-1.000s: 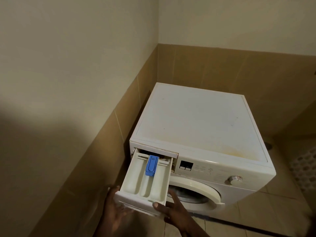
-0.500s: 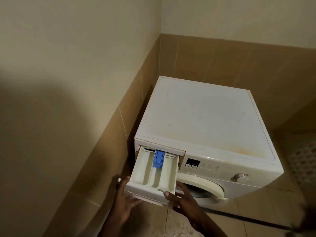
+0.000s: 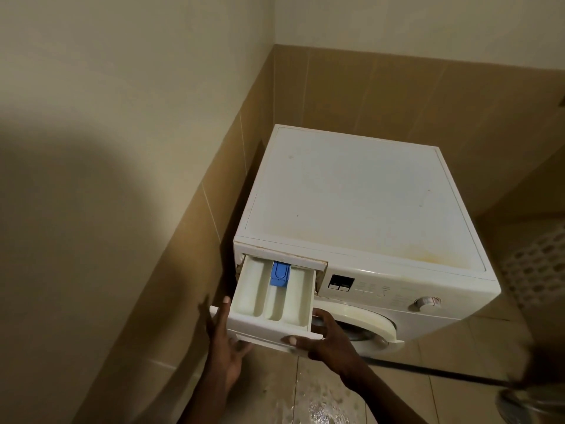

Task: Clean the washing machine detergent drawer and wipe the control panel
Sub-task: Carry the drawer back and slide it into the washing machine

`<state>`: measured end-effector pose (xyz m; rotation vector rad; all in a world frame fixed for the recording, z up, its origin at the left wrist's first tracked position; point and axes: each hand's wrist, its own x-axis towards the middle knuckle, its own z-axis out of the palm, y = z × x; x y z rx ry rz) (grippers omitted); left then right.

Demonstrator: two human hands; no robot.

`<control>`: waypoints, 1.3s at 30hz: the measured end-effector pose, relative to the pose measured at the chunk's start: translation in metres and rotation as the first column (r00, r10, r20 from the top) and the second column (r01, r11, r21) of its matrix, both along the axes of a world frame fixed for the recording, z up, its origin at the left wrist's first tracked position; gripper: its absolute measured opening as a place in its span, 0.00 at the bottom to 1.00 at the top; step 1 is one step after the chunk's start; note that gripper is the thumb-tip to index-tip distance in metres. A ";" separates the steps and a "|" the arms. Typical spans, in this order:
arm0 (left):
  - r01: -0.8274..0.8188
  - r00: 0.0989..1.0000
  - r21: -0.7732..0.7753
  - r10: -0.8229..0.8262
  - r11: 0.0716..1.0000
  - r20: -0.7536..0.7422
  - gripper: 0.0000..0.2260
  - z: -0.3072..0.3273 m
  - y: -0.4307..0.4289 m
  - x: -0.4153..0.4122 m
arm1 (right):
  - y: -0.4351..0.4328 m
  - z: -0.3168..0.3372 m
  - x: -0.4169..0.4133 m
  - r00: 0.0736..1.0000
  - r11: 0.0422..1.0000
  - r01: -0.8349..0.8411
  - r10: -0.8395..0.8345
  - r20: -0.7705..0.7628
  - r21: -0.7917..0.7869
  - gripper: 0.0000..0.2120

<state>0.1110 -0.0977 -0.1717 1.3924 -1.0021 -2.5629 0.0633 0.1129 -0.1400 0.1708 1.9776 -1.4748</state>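
A white washing machine (image 3: 351,203) stands in the corner of a tiled room. Its detergent drawer (image 3: 275,301) sticks out at the front left, white with three compartments and a blue insert (image 3: 279,273) at the back of the middle one. My left hand (image 3: 224,341) grips the drawer's left front corner, thumb up along its side. My right hand (image 3: 324,341) grips the right front corner, thumb on the front face. To the right of the drawer slot runs the control panel (image 3: 373,289) with a dark display (image 3: 341,282) and a round dial (image 3: 425,301).
The left wall (image 3: 122,148) runs close beside the machine, tan tiles low down. The round door (image 3: 367,325) sits under the panel. Wet patches shine on the floor (image 3: 321,402) near my arms. A white perforated basket (image 3: 538,270) stands at the right.
The drawer has slid a little back into its slot between my hands. The view has shifted so the machine sits further right and the floor shows more.
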 end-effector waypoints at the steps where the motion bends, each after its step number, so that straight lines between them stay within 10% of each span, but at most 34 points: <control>1: -0.013 1.000 0.001 0.013 1.000 -0.003 0.42 -0.002 0.001 0.000 | 0.000 0.000 0.000 1.000 1.000 0.001 -0.001 -0.006 0.002 0.45; 8: -0.054 0.999 -0.039 0.054 0.998 -0.001 0.47 0.004 0.010 -0.018 | -0.005 0.004 -0.010 0.995 0.995 0.047 -0.039 -0.093 0.086 0.29; 13: -0.086 0.996 0.006 0.086 0.996 -0.001 0.48 0.005 0.009 -0.022 | -0.007 0.017 -0.025 0.951 0.932 0.021 0.093 -0.295 0.361 0.42; 16: -0.091 0.995 0.032 0.092 0.995 -0.026 0.42 0.005 0.015 -0.023 | -0.003 0.020 -0.032 0.765 0.839 0.095 0.282 -0.579 0.535 0.54; 24: -0.047 0.999 0.053 0.047 0.997 0.007 0.45 0.011 0.040 -0.029 | -0.002 0.024 -0.067 0.594 0.580 -0.102 0.687 -0.419 0.808 0.69; 29: 0.004 0.997 0.047 -0.001 0.999 -0.075 0.29 0.015 0.038 -0.041 | -0.004 0.024 -0.083 0.631 0.610 -0.097 0.649 -0.425 0.786 0.63; 39: 0.065 0.998 0.055 -0.063 0.996 -0.029 0.30 0.019 0.033 -0.076 | -0.008 0.025 -0.103 0.547 0.615 0.061 0.638 -0.542 0.786 0.52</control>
